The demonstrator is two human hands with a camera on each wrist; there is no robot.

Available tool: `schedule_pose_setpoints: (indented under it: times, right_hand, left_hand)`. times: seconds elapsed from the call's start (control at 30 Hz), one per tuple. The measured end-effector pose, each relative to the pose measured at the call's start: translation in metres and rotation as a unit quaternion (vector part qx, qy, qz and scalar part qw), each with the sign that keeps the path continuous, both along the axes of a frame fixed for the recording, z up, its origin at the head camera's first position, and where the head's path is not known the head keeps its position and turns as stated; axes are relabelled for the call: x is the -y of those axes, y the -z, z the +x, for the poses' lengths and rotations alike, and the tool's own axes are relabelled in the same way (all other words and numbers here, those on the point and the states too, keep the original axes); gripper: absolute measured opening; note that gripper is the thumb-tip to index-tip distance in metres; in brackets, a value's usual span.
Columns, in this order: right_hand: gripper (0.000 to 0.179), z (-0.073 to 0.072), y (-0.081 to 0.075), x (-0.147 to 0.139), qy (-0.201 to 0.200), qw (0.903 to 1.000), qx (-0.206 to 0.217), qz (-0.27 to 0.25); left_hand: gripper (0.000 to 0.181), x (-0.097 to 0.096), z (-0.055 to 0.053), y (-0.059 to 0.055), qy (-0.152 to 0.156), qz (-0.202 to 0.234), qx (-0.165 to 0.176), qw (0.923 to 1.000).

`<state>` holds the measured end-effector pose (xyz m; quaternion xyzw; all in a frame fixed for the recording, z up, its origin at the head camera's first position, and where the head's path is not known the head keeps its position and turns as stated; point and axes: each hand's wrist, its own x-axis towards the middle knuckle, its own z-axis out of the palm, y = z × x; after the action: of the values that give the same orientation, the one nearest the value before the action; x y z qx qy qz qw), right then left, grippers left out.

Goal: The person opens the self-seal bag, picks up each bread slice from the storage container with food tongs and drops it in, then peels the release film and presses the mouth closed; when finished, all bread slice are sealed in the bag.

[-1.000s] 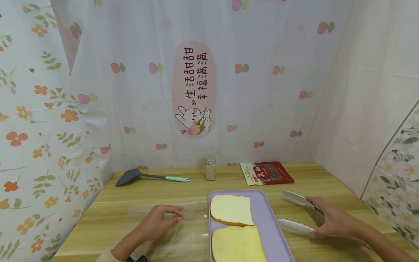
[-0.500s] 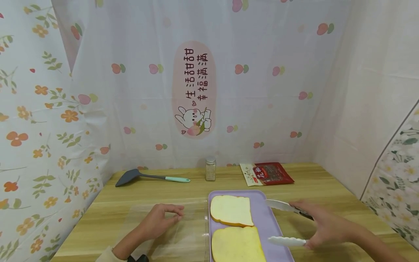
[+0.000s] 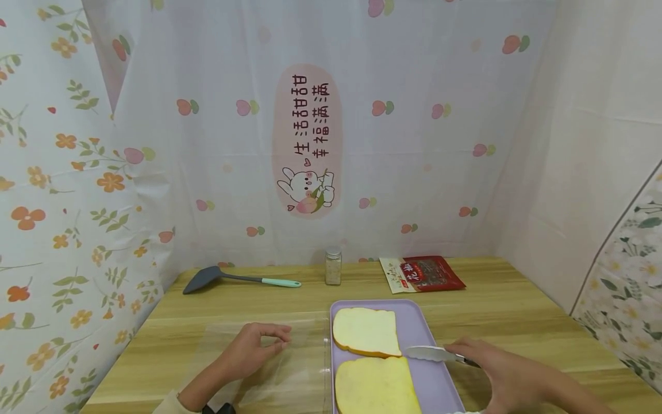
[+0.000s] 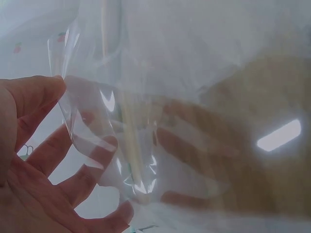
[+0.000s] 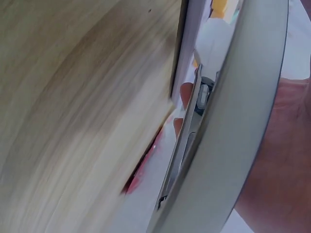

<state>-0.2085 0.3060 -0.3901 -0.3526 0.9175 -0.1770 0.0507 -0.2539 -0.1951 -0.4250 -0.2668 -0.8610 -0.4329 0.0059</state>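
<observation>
My right hand (image 3: 512,374) grips a pair of metal tongs (image 3: 429,353) with white scalloped tips. Their arms stand spread. The far tip reaches over the lilac tray (image 3: 408,307), close to the bread on it; the near tip sits at the bottom edge of the head view. A pale bread slice (image 3: 364,330) and a yellower bread slice (image 3: 377,388) lie one before the other on the tray. Left of it, my left hand (image 3: 253,353) pinches the edge of a clear plastic bag (image 4: 194,121), its fingers showing through the film in the left wrist view.
Toward the back of the wooden table (image 3: 176,345) lie a dark spatula (image 3: 207,279) with a mint handle and a red-and-cream packet (image 3: 424,274). A small glass spice jar (image 3: 333,267) stands between them. A patterned curtain hangs behind.
My right hand has brought the tongs leftward and nearer to me, from beside the tray to over its right side. The left hand has stayed in place.
</observation>
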Motion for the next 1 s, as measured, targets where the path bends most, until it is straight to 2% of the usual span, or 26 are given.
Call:
schedule_pose_setpoints:
  times: [0.13, 0.27, 0.4, 0.53, 0.83, 1.0]
  right_hand:
    - [0.090, 0.002, -0.002, 0.004, 0.015, 0.9985, 0.052, 0.006]
    - [0.088, 0.002, -0.004, 0.004, 0.009, 0.9970, 0.076, 0.005]
    - [0.086, 0.002, -0.007, 0.003, 0.013, 0.9963, 0.083, 0.015]
    - [0.087, 0.002, -0.007, 0.004, -0.004, 0.9984, 0.055, 0.012]
    - [0.092, 0.002, 0.007, 0.015, -0.038, 0.9976, -0.048, 0.031]
    - [0.095, 0.004, 0.006, 0.024, -0.027, 0.9970, -0.061, 0.040]
  left_hand:
    - [0.010, 0.001, 0.000, 0.000, -0.001, -0.003, 0.002, 1.0000]
    - [0.010, 0.000, -0.001, -0.002, -0.001, -0.002, 0.002, 1.0000]
    - [0.011, 0.000, -0.001, -0.003, 0.000, -0.001, -0.002, 1.0000]
    - [0.010, 0.000, -0.002, -0.004, -0.004, 0.000, -0.007, 1.0000]
    - [0.012, 0.000, -0.001, -0.005, 0.000, 0.002, 0.007, 1.0000]
    - [0.011, 0.001, -0.001, -0.003, -0.003, 0.001, 0.007, 1.0000]
